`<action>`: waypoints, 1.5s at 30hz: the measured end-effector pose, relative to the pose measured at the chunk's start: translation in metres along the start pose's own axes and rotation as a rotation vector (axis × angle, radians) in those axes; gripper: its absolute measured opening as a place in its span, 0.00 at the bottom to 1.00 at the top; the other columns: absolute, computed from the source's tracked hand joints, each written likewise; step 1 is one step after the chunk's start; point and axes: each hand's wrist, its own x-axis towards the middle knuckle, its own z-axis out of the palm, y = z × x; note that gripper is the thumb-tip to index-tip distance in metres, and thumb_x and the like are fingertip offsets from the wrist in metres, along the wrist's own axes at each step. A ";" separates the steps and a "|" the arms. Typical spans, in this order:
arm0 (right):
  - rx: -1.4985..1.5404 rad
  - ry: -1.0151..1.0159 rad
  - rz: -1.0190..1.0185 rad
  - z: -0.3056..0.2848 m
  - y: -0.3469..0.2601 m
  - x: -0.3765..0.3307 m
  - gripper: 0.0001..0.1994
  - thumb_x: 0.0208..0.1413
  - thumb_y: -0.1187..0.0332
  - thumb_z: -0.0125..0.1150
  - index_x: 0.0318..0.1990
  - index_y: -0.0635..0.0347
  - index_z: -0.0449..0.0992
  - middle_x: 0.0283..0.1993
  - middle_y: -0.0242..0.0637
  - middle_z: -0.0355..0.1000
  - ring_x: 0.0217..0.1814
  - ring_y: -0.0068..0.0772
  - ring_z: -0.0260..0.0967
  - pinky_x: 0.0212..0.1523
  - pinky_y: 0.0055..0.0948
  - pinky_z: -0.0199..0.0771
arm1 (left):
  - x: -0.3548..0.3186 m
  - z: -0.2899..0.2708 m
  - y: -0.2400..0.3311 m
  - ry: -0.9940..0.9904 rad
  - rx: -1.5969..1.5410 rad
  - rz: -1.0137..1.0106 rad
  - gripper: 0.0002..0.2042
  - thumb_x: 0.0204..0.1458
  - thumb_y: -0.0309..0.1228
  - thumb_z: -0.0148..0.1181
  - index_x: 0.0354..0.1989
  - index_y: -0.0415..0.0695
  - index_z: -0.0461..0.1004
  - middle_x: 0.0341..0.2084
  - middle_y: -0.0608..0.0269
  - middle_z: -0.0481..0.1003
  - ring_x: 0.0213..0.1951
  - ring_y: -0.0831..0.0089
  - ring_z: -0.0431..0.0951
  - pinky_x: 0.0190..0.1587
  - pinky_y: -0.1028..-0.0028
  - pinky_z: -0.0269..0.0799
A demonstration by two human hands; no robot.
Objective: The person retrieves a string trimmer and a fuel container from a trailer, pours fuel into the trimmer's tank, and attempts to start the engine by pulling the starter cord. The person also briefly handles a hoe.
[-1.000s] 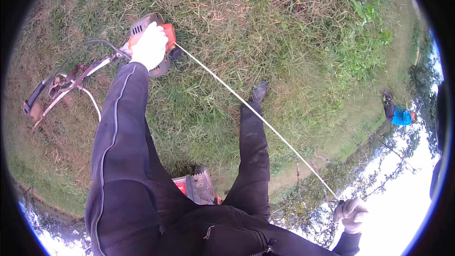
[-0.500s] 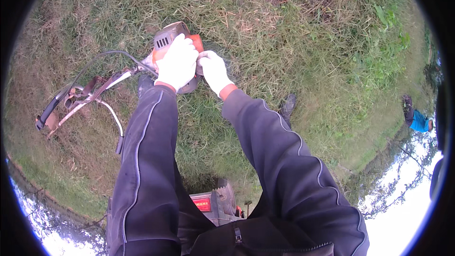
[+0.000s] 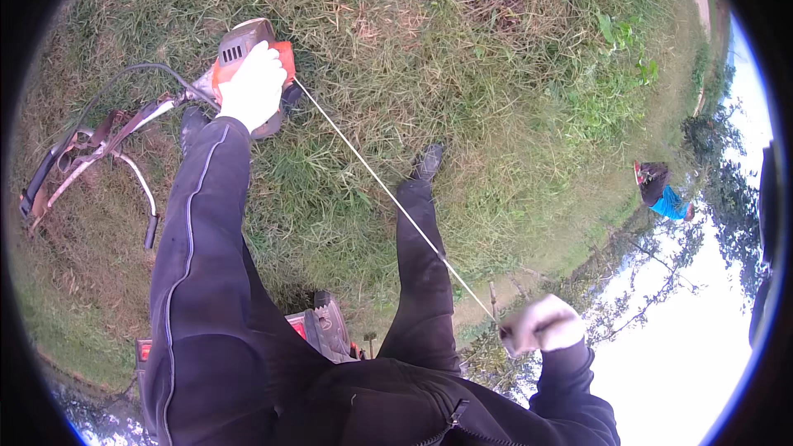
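A brush cutter lies on the grass at the left, its orange and grey engine (image 3: 282,56) nearest the middle. My left hand (image 3: 254,89), in a white glove, rests over the engine housing, fingers curved on its top. From the engine's right side a pale starter cord (image 3: 372,167) runs taut, slanting down to the lower right. At its end my right hand (image 3: 543,325), also gloved in white, is closed round the starter handle, which shows as a dark end by the fingers. That hand is somewhat blurred and out beside my body.
The cutter's shaft, handlebar (image 3: 142,182) and black cable (image 3: 136,68) stretch left over cut grass. My right boot (image 3: 428,163) stands on the grass. Behind my legs sits a red and grey machine (image 3: 318,329). A person in a blue top (image 3: 671,202) is far right, near trees.
My right hand has swung from the engine far to the lower right, drawing the cord out. The left hand stays on the engine. The whole view has shifted, with the cutter now further left.
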 end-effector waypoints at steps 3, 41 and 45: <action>0.599 0.704 -0.379 -0.099 0.065 -0.092 0.14 0.75 0.60 0.57 0.33 0.51 0.75 0.25 0.29 0.67 0.22 0.21 0.60 0.26 0.29 0.62 | 0.037 -0.013 -0.031 0.062 -0.022 0.124 0.07 0.54 0.30 0.64 0.40 0.45 0.82 0.42 0.56 0.79 0.54 0.54 0.79 0.76 0.50 0.65; -0.054 0.193 -0.145 0.026 0.115 0.250 0.09 0.75 0.65 0.67 0.54 0.60 0.82 0.37 0.24 0.76 0.36 0.18 0.73 0.38 0.24 0.77 | 0.051 0.020 -0.021 0.072 -0.118 0.093 0.08 0.55 0.33 0.64 0.41 0.46 0.85 0.46 0.57 0.83 0.59 0.58 0.79 0.74 0.57 0.66; -0.033 0.109 -0.281 0.062 0.065 0.445 0.10 0.75 0.60 0.64 0.49 0.56 0.81 0.36 0.26 0.78 0.35 0.20 0.75 0.40 0.28 0.79 | 0.033 -0.046 0.012 0.066 0.044 0.134 0.06 0.53 0.32 0.64 0.35 0.46 0.84 0.39 0.58 0.81 0.55 0.58 0.79 0.76 0.55 0.64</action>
